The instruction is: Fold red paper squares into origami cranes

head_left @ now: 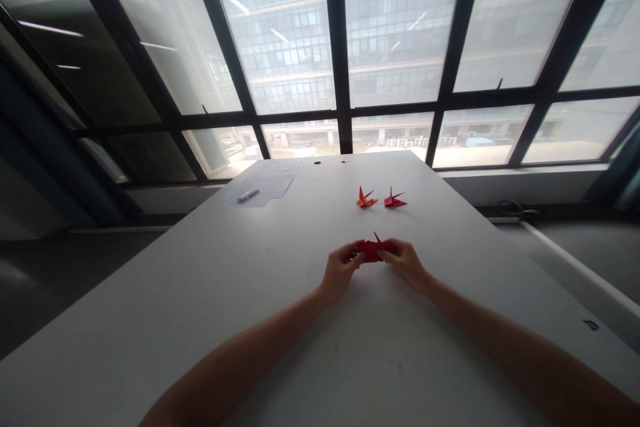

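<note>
A long, smooth white tabletop narrows away from the viewer, its left edge slanting up from the lower left corner, its far edge short and near the windows, its right edge slanting down to the lower right. White surface stretches widely left of the forearms and more narrowly to their right.

The left hand has its thumb and fingers closed on the left end of a small red folded-paper piece. The right hand pinches the right end, thumb in front. The piece sits between the hands, a thin point rising from its top; whether it touches the table cannot be told.

At far left hangs a dark blue curtain. On the table's far left lie white paper sheets with a pale, slim object on top. Just beyond the hands, an orange folded-paper crane stands beside a pinkish-red one, both in the way straight ahead. A small black mark lies near the right edge.
</note>
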`<state>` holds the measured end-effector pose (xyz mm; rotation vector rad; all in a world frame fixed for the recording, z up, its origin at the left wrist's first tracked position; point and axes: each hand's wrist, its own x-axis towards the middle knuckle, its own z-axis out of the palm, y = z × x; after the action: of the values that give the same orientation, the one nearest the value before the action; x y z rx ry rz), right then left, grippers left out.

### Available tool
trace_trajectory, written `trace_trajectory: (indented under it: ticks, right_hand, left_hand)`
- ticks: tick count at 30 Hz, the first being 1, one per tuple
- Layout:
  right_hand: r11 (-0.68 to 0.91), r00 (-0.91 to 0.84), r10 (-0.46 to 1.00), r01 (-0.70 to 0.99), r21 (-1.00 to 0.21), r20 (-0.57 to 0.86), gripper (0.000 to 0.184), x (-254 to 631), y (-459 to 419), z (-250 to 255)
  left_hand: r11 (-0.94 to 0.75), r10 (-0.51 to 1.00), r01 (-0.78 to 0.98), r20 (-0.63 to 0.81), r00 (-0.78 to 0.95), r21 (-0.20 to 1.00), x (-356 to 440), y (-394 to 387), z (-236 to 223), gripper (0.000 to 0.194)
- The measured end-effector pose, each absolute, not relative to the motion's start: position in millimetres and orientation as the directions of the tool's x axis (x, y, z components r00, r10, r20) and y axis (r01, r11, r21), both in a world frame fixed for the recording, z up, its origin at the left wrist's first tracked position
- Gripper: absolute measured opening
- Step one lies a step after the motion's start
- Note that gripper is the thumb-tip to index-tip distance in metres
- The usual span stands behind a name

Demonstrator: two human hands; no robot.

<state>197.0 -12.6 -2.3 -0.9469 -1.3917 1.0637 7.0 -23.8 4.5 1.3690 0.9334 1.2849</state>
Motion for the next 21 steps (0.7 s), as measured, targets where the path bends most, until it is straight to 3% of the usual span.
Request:
trace_trajectory:
  ticks: [4, 11, 17, 21]
  right_hand:
    - [0.208, -0.083, 0.973, -0.095, -0.973, 0.216, 0.037, 201.3, -8.5, -6.7]
    - [0.170, -0.123, 0.976, -0.098, -0.981, 0.181, 0.057, 205.1, -8.5, -6.5]
    - [0.201, -0.061, 0.976, -0.108, -0.974, 0.209, 0.044, 201.0, -7.4, -6.7]
    - [0.310, 0.029, 0.951, -0.080, -0.947, 0.309, 0.034, 196.2, -6.6, -12.7]
  left_hand:
    - [-0.230, 0.945, -0.150, 0.257, 0.202, 0.962, 7.4, -25.1, 6.2, 0.057]
    - [-0.197, 0.930, -0.188, 0.244, 0.274, 0.962, 7.7, -26.6, 9.5, 0.051]
    - [-0.194, 0.933, -0.218, 0.248, 0.259, 0.957, 6.3, -26.1, 6.2, 0.057]
    - [-0.089, 0.966, -0.254, 0.146, 0.213, 0.963, 6.2, -23.8, 3.9, 0.052]
